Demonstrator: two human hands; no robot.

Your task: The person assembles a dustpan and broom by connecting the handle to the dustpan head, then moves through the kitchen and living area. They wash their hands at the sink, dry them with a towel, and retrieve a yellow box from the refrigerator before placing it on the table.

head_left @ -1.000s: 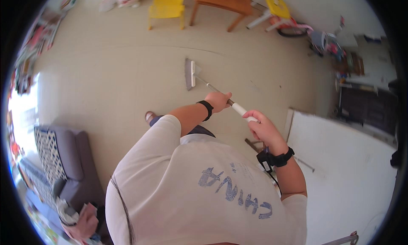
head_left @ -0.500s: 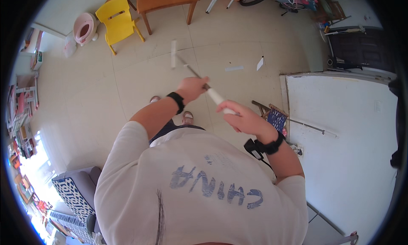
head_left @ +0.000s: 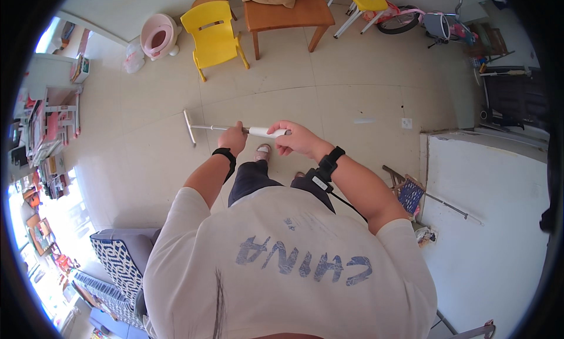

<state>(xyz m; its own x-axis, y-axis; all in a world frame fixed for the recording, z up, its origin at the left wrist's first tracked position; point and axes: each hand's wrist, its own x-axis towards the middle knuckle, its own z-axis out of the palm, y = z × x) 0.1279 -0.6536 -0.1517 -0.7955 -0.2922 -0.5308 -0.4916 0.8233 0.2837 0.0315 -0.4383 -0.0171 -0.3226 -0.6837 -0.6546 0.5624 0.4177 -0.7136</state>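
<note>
A long-handled floor squeegee [head_left: 218,127] lies almost level across the view, its narrow white crossbar head [head_left: 189,128] at the left end over the tiled floor. My left hand [head_left: 234,139] is closed round the metal pole, near where the white grip begins. Further right, my right hand [head_left: 298,140] wraps the end of that white grip. Black bands sit on both wrists, and a small dark device hangs by the right one. Whether the head touches the floor is hard to tell.
Along the far side stand a pink potty [head_left: 158,38], a yellow chair [head_left: 212,36] and a wooden table [head_left: 288,19]. Flat on the floor are a pale strip [head_left: 364,120] and a small white piece [head_left: 406,123]. A folding stool [head_left: 409,192] leans by the white surface at right.
The squeegee has swung left and nearer me, its head going from the far middle to the left. Both hands moved left with it, still gripping. The room has shifted right in view.
</note>
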